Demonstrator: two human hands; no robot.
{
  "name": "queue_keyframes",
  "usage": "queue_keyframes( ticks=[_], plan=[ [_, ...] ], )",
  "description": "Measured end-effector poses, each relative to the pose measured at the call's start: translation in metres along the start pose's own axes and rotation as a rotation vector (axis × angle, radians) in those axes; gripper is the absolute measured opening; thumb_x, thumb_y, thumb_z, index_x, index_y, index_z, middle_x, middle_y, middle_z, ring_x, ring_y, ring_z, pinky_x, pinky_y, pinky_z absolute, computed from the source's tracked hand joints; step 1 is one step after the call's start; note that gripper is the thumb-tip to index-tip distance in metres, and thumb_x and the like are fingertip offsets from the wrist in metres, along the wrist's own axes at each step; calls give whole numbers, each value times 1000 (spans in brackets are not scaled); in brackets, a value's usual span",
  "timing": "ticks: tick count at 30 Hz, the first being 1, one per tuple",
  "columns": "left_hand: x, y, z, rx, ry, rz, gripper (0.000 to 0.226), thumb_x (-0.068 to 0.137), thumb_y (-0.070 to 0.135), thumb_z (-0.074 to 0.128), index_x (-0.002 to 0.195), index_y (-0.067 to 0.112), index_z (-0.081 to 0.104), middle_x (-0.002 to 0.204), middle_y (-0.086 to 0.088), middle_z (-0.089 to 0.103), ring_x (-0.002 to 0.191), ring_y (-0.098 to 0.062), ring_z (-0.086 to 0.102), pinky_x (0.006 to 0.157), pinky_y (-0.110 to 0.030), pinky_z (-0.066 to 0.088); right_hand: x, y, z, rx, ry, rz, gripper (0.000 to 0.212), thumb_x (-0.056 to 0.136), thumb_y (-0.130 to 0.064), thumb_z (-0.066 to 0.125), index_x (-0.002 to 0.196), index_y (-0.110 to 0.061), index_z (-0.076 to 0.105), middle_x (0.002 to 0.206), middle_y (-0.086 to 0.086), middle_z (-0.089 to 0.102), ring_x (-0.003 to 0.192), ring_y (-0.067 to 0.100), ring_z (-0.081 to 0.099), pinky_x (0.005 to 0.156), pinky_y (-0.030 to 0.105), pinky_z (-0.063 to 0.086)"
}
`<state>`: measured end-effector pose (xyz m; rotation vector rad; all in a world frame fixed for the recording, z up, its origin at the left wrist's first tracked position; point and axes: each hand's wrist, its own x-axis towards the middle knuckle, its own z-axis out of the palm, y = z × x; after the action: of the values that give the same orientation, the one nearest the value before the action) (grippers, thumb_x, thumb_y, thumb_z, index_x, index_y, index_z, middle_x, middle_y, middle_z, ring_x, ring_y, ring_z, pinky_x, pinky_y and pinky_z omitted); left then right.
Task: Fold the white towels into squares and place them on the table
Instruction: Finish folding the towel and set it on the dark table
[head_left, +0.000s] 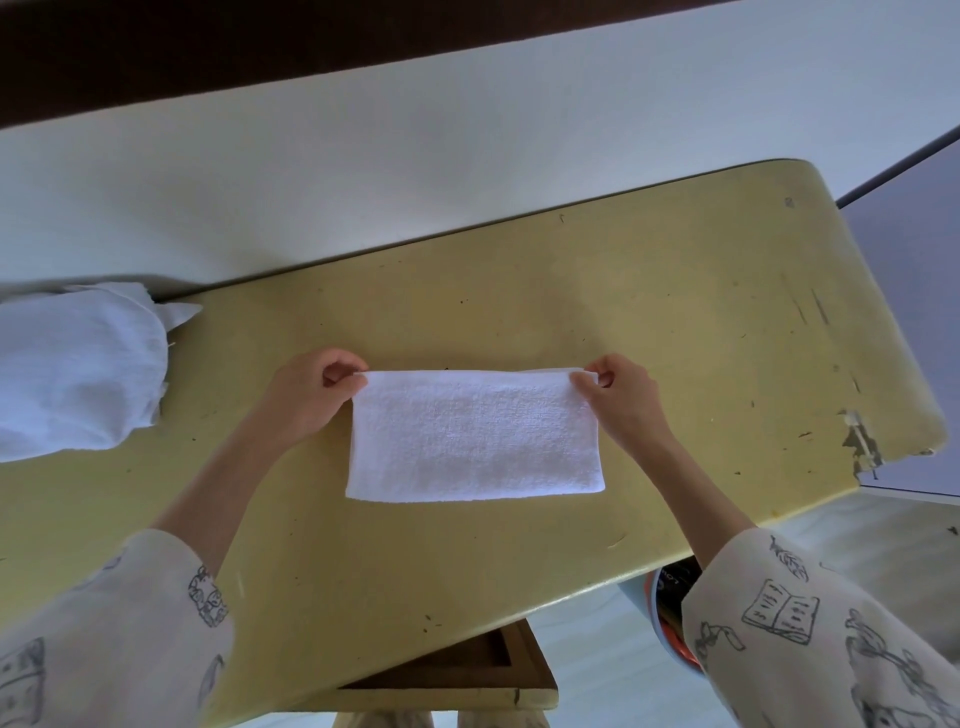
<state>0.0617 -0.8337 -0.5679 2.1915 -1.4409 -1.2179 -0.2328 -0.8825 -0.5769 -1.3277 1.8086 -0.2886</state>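
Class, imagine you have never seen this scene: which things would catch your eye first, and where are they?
First, the white towel, a flat rectangle at the middle of the yellow table. The left hand and right hand each pinch one of its far corners. Then the heap of white cloth at the table's left end.

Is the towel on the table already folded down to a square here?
No, the towel lies as a wide rectangle on the yellow table, with the left hand and right hand pinching its far corners.

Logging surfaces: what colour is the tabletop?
Yellow table, scuffed and chipped; head view shows it best.
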Motion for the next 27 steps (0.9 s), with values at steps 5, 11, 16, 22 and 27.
queue_keyframes(
  ticks=[5, 11, 16, 22, 27],
  plan=[
    [-5, 0, 2, -97, 37, -42, 15, 90, 16, 56, 103, 15, 64, 96, 3, 63, 91, -14, 56, 82, -27, 41, 0, 5, -2, 101, -27, 29, 7, 90, -19, 55, 88, -12, 57, 72, -6, 48, 69, 13, 46, 67, 25, 42],
    [-23, -4, 3, -580, -17, -173, 12, 90, 15, 57, 94, 17, 68, 97, -3, 71, 92, -17, 66, 88, -27, 48, -14, 8, -13, 352, -107, 73, 5, 91, -14, 56, 88, -13, 60, 93, 13, 65, 82, 20, 60, 84, 41, 52],
    [-32, -4, 0, -820, -112, -229, 17, 96, 14, 45, 90, 10, 60, 82, 0, 72, 79, -17, 69, 71, -28, 56, -26, 7, -24, 609, -194, 102, 7, 90, -8, 57, 90, -7, 63, 78, 1, 68, 70, 12, 64, 67, 22, 52],
    [-42, -8, 2, -700, -101, -233, 14, 97, 16, 44, 92, 11, 56, 81, -2, 66, 68, -15, 67, 60, -28, 55, -30, 12, -30, 553, -270, 109, 9, 89, -11, 59, 89, -4, 66, 65, -5, 67, 58, 9, 61, 58, 21, 51],
    [-29, -5, 17, -465, 122, -191, 10, 96, 20, 45, 92, 19, 54, 86, 1, 61, 71, -19, 59, 63, -31, 49, -20, 9, -12, 495, -93, 124, 8, 90, -10, 59, 84, -6, 64, 81, 7, 67, 68, 15, 65, 61, 22, 57]
  ],
)
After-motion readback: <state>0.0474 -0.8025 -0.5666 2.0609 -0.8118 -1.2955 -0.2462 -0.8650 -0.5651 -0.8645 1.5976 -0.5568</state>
